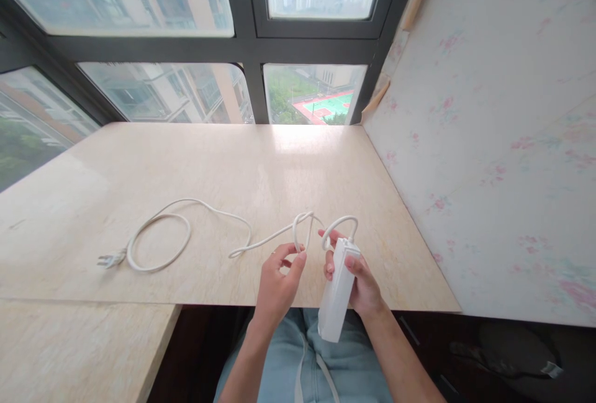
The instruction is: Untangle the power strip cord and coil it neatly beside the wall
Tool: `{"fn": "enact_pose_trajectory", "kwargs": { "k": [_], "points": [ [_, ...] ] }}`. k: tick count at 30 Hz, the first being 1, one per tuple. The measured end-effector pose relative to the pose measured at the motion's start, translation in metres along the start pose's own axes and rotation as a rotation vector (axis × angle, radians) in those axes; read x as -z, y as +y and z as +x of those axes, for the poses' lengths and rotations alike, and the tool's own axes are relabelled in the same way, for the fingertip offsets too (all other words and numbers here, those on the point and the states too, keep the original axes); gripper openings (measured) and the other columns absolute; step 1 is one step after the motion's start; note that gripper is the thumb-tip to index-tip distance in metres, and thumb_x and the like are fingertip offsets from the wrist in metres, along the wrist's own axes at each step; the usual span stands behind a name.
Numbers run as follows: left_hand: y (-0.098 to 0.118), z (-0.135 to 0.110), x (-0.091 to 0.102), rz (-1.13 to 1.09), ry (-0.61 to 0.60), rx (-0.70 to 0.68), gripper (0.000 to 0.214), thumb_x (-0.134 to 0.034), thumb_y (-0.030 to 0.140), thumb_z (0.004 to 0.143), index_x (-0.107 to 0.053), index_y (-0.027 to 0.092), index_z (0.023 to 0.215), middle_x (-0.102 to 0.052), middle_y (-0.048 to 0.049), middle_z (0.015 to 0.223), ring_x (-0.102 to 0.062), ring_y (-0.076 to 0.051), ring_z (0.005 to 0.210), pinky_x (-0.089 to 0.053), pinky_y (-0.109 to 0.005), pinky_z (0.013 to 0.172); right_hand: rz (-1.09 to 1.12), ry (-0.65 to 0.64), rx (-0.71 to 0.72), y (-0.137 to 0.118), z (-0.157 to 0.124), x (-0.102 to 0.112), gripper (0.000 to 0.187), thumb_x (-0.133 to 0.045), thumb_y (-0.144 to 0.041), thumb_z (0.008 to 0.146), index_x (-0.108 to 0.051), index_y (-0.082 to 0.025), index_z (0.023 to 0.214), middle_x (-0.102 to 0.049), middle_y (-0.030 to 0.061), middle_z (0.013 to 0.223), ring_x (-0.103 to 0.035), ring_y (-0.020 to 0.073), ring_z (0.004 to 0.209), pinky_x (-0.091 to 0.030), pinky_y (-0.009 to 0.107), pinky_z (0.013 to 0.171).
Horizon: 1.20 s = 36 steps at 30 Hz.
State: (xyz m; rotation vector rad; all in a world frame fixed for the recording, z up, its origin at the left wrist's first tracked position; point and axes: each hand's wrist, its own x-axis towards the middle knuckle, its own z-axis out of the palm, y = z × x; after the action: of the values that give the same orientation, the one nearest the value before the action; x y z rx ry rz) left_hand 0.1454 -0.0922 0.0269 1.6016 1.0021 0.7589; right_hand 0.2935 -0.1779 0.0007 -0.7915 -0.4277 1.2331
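Observation:
A white power strip (338, 294) is gripped in my right hand (363, 282), held tilted over the front edge of the sill. Its white cord (272, 239) leaves the top end, loops near my right fingers and runs left across the surface. My left hand (282, 279) pinches a loop of this cord between thumb and fingers, just left of the strip. Further left, the cord lies in a loose coil that ends at a plug (112, 259). The strip's socket face cannot be made out.
A beige stone-look sill (209, 161) spans the space before me, with a lower counter section (84, 347) at front left. Dark-framed windows (316, 49) stand behind it. A wall with floral paper (488, 142) bounds the right side. Dark floor shows below.

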Motion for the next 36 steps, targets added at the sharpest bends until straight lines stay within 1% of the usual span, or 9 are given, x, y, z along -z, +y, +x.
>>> {"fn": "enact_pose_trajectory", "kwargs": {
  "k": [5, 9, 12, 15, 17, 25, 30, 33, 36],
  "points": [
    [0.021, -0.002, 0.024, 0.482, 0.152, -0.184, 0.022, -0.058, 0.037, 0.089, -0.069, 0.019, 0.089, -0.071, -0.0041, 0.083, -0.061, -0.017, 0.066, -0.047, -0.030, 0.062, -0.009, -0.076, 0.016, 0.003, -0.004, 0.003, 0.062, -0.077, -0.046, 0.071, -0.059, -0.021, 0.125, -0.058, 0.0006, 0.070, -0.047, 0.0110, 0.058, -0.038, 0.023, 0.051],
    [0.042, 0.017, 0.040, 0.632, 0.321, -0.456, 0.023, -0.057, 0.034, 0.091, -0.068, 0.016, 0.100, -0.070, -0.0090, 0.093, -0.064, -0.022, 0.086, -0.050, -0.037, 0.079, -0.041, -0.125, 0.007, 0.003, -0.008, 0.002, 0.059, -0.078, -0.046, 0.070, -0.060, -0.021, 0.122, -0.059, 0.0009, 0.070, -0.048, 0.0117, 0.058, -0.035, 0.023, 0.051],
    [0.052, 0.039, 0.047, 0.642, 0.161, -0.551, 0.029, -0.059, 0.035, 0.089, -0.066, 0.016, 0.111, -0.069, -0.0124, 0.110, -0.062, -0.027, 0.107, -0.048, -0.043, 0.093, -0.084, -0.148, 0.012, 0.000, -0.010, 0.003, 0.059, -0.078, -0.047, 0.069, -0.061, -0.021, 0.119, -0.059, 0.0010, 0.069, -0.048, 0.0121, 0.058, -0.034, 0.024, 0.050],
    [0.052, 0.056, 0.050, 0.569, -0.112, -0.430, 0.029, -0.057, 0.039, 0.091, -0.068, 0.019, 0.109, -0.073, -0.0084, 0.102, -0.068, -0.022, 0.093, -0.053, -0.037, 0.084, -0.144, -0.153, 0.008, -0.004, -0.012, 0.006, 0.062, -0.081, -0.048, 0.067, -0.061, -0.021, 0.119, -0.059, 0.0005, 0.069, -0.049, 0.0118, 0.057, -0.034, 0.023, 0.050],
    [0.049, 0.060, 0.049, 0.533, -0.214, -0.392, 0.026, -0.056, 0.037, 0.093, -0.070, 0.021, 0.107, -0.073, -0.0059, 0.094, -0.068, -0.018, 0.082, -0.054, -0.031, 0.074, -0.202, -0.149, -0.012, -0.008, -0.015, 0.008, 0.064, -0.083, -0.046, 0.064, -0.062, -0.021, 0.119, -0.059, 0.0001, 0.070, -0.049, 0.0113, 0.058, -0.035, 0.023, 0.050],
    [0.040, 0.061, 0.037, 0.760, -0.275, -0.683, 0.022, -0.051, 0.027, 0.096, -0.070, 0.023, 0.107, -0.065, -0.0081, 0.108, -0.063, -0.012, 0.067, -0.051, -0.028, 0.064, -0.475, -0.147, -0.076, -0.015, -0.022, 0.012, 0.065, -0.087, -0.042, 0.059, -0.066, -0.022, 0.116, -0.062, 0.0028, 0.078, -0.054, 0.0149, 0.067, -0.041, 0.025, 0.056],
    [0.044, 0.059, 0.032, 0.607, -0.265, -0.757, 0.020, -0.051, 0.024, 0.095, -0.071, 0.021, 0.101, -0.069, -0.0072, 0.098, -0.066, -0.016, 0.080, -0.052, -0.028, 0.070, -0.616, -0.093, -0.055, -0.019, -0.020, 0.002, 0.062, -0.086, -0.044, 0.059, -0.067, -0.023, 0.114, -0.064, 0.0069, 0.107, -0.058, 0.0208, 0.090, -0.047, 0.029, 0.073],
    [0.050, 0.052, 0.027, 0.370, -0.256, -0.718, 0.018, -0.054, 0.022, 0.094, -0.070, 0.018, 0.101, -0.072, -0.0074, 0.094, -0.068, -0.015, 0.082, -0.053, -0.026, 0.071, -0.662, -0.087, -0.072, -0.021, -0.019, -0.009, 0.065, -0.086, -0.043, 0.059, -0.065, -0.023, 0.116, -0.064, 0.0054, 0.106, -0.057, 0.0203, 0.089, -0.046, 0.030, 0.075],
    [0.055, 0.045, 0.024, 0.148, -0.209, -0.497, 0.018, -0.056, 0.028, 0.093, -0.069, 0.018, 0.098, -0.074, -0.0053, 0.085, -0.070, -0.016, 0.078, -0.055, -0.026, 0.070, -0.635, -0.030, -0.076, -0.021, -0.017, -0.018, 0.065, -0.085, -0.043, 0.060, -0.064, -0.023, 0.119, -0.065, 0.0042, 0.100, -0.056, 0.0188, 0.083, -0.046, 0.031, 0.074]
  ]
}}
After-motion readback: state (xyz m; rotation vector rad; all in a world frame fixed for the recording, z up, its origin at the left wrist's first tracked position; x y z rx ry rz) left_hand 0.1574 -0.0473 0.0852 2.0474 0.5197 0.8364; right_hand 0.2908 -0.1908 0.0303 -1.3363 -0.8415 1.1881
